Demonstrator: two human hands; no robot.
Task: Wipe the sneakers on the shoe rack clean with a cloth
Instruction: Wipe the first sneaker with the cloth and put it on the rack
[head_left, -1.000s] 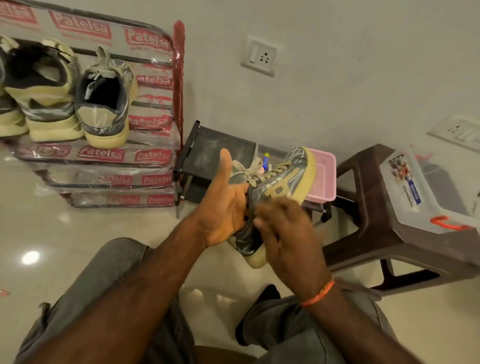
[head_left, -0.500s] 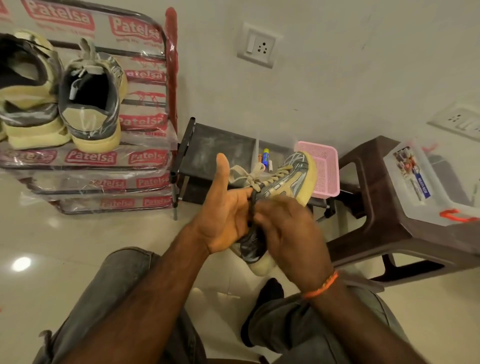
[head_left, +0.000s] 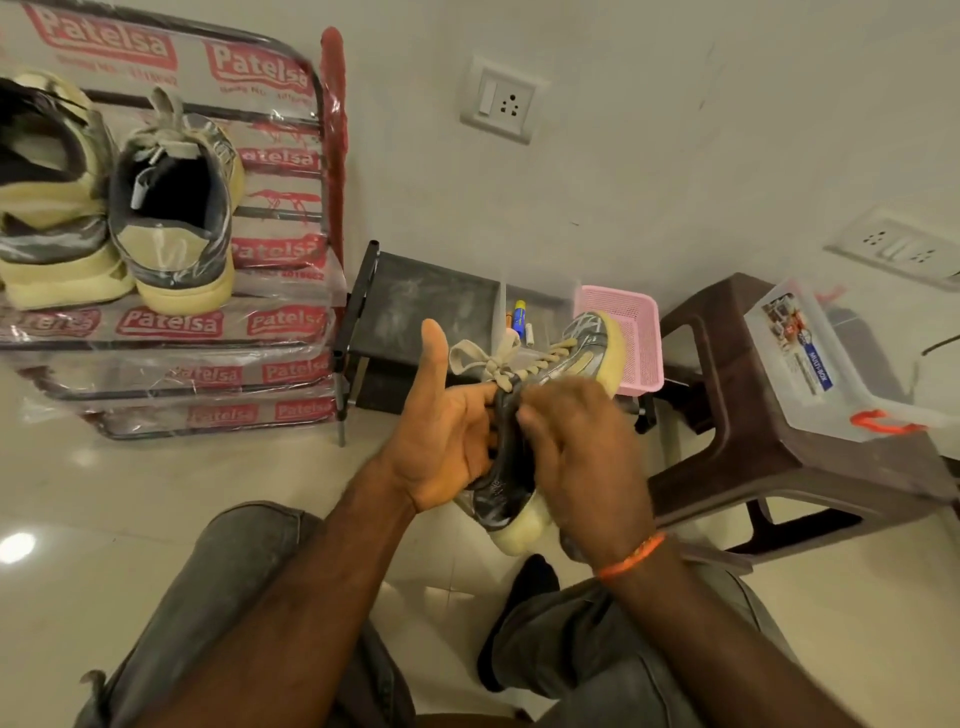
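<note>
Right hand (head_left: 587, 457) slid along sneaker (head_left: 519, 467)

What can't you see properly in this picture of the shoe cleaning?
All in the head view:
- The cloth: none shows; the right hand covers that side of the held sneaker and is blurred.
- The left hand: its fingertips are hidden inside the sneaker.
- The leftmost sneaker on the shoe rack is cut off by the picture's left edge.
- The label on the clear box: print too small to read.

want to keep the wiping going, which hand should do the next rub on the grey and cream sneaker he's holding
Right. The right hand lies over the grey and cream sneaker, while the left hand grips its collar, steadying it.
</note>
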